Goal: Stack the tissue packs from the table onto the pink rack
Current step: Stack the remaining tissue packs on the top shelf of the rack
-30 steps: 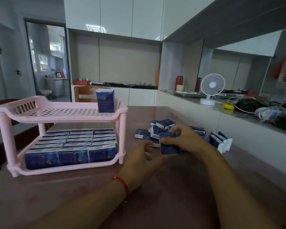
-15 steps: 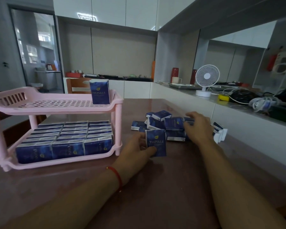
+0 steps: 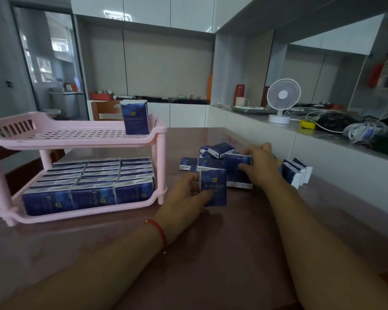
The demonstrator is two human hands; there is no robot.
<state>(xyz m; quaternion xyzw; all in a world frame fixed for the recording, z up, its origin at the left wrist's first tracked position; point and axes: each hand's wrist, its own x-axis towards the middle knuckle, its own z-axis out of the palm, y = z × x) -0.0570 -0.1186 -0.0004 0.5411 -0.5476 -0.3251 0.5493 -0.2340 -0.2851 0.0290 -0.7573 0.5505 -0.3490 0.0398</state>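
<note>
The pink two-tier rack [image 3: 54,139] stands at the left of the brown table [image 3: 211,253]. Its lower shelf is filled with rows of dark blue tissue packs [image 3: 92,184]. One pack [image 3: 135,118] stands upright at the right end of the top shelf. A loose pile of packs [image 3: 213,161] lies mid-table. My left hand [image 3: 186,198] holds an upright pack [image 3: 213,186] just in front of the pile. My right hand [image 3: 261,165] grips another pack [image 3: 236,163] in the pile.
Three more packs [image 3: 296,172] stand on edge at the right, near the white counter wall. On the counter sit a white fan [image 3: 281,100], a yellow object and tangled cables [image 3: 358,130]. A wooden chair [image 3: 103,110] is behind the rack.
My right hand passed a pack to my left hand, which now holds it upright. The right hand then reached back into the pile and took hold of another pack.
</note>
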